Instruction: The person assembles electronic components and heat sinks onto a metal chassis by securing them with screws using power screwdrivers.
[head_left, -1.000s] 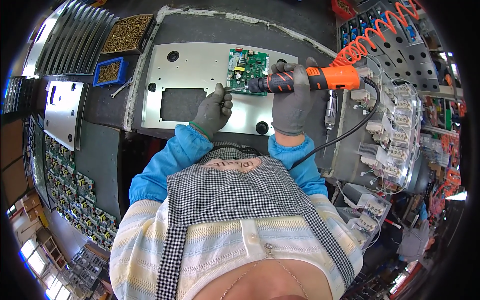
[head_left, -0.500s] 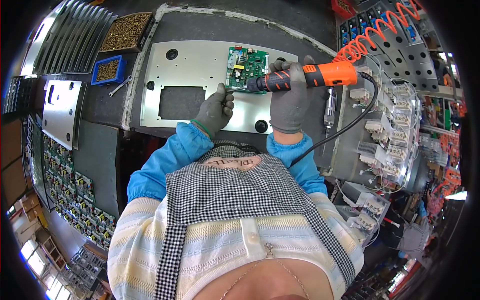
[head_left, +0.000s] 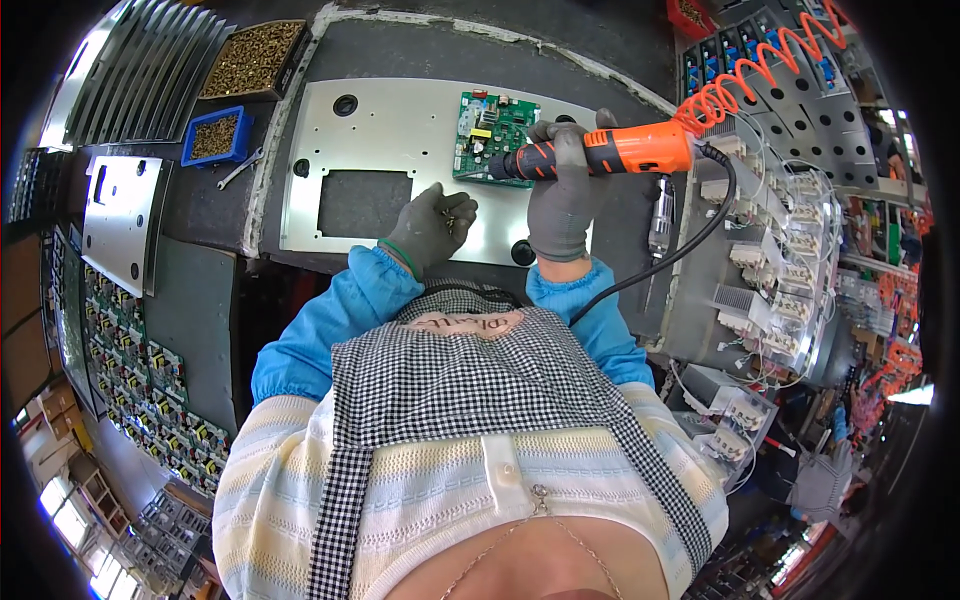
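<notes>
A gloved right hand (head_left: 562,205) clenches an orange electric screwdriver (head_left: 605,155) over the green circuit board (head_left: 494,125) on a steel panel (head_left: 400,150), while the left hand (head_left: 430,225) cups small screws that could spill if the bit slips.

Orange screwdriver (head_left: 610,153) level over green board (head_left: 492,133)

My right hand (head_left: 562,200) covers the screwdriver's (head_left: 610,155) grip, and its tip at nine o'clock is too small to make out. Whatever small bits my left hand (head_left: 432,225) cups stay unclear.
</notes>
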